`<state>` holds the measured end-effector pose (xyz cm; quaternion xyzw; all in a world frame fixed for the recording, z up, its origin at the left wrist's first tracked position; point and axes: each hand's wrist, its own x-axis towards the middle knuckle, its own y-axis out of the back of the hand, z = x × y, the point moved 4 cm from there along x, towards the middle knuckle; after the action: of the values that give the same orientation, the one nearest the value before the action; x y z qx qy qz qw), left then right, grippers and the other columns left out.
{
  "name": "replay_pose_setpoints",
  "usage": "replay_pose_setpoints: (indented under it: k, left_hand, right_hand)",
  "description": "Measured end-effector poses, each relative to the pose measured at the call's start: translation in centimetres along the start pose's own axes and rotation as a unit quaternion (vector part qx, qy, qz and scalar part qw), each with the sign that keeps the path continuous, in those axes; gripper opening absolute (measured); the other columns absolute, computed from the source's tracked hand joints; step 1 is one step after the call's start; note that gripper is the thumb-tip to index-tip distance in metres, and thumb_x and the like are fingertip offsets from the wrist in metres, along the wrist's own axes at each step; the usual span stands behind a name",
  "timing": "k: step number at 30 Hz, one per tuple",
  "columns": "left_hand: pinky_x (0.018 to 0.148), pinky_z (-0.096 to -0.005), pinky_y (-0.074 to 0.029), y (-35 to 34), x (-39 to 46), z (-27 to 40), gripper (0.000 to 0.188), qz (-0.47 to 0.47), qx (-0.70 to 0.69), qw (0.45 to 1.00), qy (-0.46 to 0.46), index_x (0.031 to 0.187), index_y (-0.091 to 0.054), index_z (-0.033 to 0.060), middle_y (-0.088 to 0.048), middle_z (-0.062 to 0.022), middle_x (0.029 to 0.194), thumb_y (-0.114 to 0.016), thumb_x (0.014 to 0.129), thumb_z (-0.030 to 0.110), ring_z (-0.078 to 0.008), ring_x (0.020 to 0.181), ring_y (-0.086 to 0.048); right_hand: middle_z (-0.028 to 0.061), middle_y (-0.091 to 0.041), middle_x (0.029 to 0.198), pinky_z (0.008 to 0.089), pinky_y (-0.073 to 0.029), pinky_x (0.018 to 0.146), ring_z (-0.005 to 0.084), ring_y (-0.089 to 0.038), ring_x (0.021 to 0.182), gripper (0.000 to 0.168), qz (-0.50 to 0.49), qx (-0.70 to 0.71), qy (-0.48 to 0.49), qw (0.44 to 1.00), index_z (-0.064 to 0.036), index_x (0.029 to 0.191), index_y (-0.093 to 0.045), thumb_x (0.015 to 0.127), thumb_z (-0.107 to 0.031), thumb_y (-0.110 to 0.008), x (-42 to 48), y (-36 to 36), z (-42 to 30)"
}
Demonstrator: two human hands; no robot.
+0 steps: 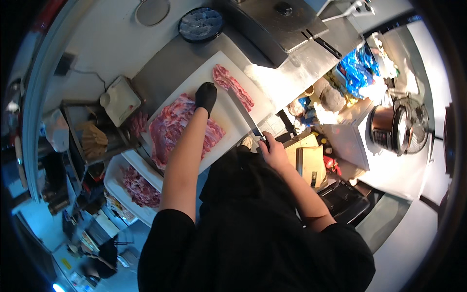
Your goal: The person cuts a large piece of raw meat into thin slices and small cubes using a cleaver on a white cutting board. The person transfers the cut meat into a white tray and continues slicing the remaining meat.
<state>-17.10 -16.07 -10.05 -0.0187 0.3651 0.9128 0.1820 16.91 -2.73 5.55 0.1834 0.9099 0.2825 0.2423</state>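
Note:
My left hand [206,96], in a black glove, rests at the upper edge of a large slab of raw meat [169,127] on a white cutting board [233,127]. Its fingers point away from me; whether they grip the meat is hidden. My bare right hand [271,148] is closed around the dark handle of a long knife. The knife's blade [245,111] reaches up and left over the board, its tip beside a long cut strip of meat [233,87]. That strip lies apart from the slab, near the board's far right side.
A white tub [113,175] of cut meat stands at lower left. Beyond the board are a round dark tray [201,25] and a steel appliance [281,22]. A white scale [122,100] sits left; blue plastic bags [355,73] lie right, past the steel counter's edge.

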Motion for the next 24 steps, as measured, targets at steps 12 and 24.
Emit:
replay_pose_setpoints:
  k: [12,24]
  left_hand:
    - [0.053,-0.0353,-0.056,-1.7,4.8,4.8,0.037,-0.038,0.007,0.980,0.196,0.098,-0.070,-0.0008,-0.072,-0.0146,0.078,-0.073,0.091,0.036,-0.0238,0.061,-0.071]
    - [0.094,-0.0466,-0.050,8.5,-11.6,2.3,0.031,0.137,0.149,0.940,-0.274,0.116,-0.065,0.0040,-0.067,-0.0172,0.111,-0.069,0.087,0.013,-0.0382,0.105,-0.063]
  right_hand:
    - [0.0252,-0.071,0.086,0.0545,-0.054,0.075,0.0465,-0.068,0.083,0.038,-0.013,-0.013,-0.037,0.999,-0.013,0.132,-0.056,0.099,-0.031,-0.063,-1.1,1.4,2.3]
    - [0.0216,-0.072,0.090,0.0473,-0.055,0.074,0.0424,-0.070,0.081,0.038,-0.070,0.124,-0.025,0.990,-0.006,0.131,-0.057,0.100,-0.028,-0.063,-0.1,-2.0,1.8]
